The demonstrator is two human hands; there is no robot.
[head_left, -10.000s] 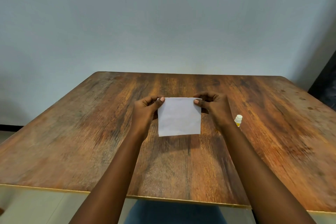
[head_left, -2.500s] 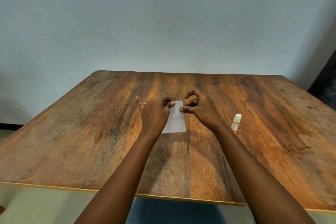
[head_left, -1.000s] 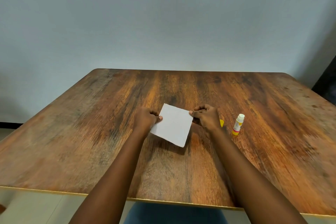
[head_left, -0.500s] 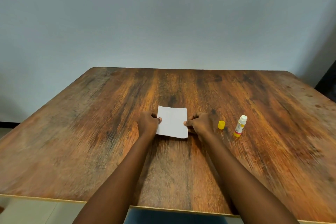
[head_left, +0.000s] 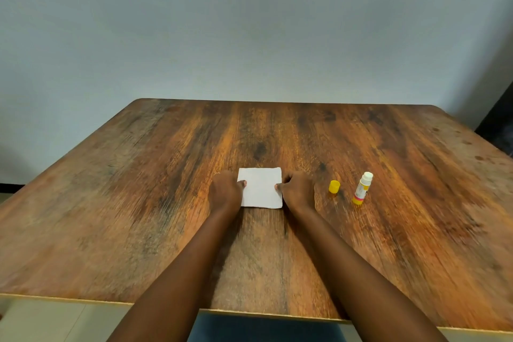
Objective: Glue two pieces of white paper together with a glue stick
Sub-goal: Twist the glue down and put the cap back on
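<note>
A square of white paper [head_left: 260,187] lies flat near the middle of the wooden table [head_left: 138,203]. My left hand [head_left: 225,192] rests at its left edge with the thumb on the sheet. My right hand [head_left: 297,191] is at its right edge, thumb touching the paper too. Both hands have curled fingers. To the right stands the uncapped glue stick [head_left: 361,188], white with a yellow base, and its yellow cap [head_left: 334,186] sits between it and my right hand. I cannot tell whether the paper is one sheet or two layers.
A pale wall rises behind the table's far edge. A dark object [head_left: 497,130] shows at the far right beyond the table corner. The near table edge [head_left: 249,312] runs under my forearms.
The paper, held up and tilted a second ago, has come down flat on the table. Both hands lowered with it and stay at its sides. The yellow cap came into sight.
</note>
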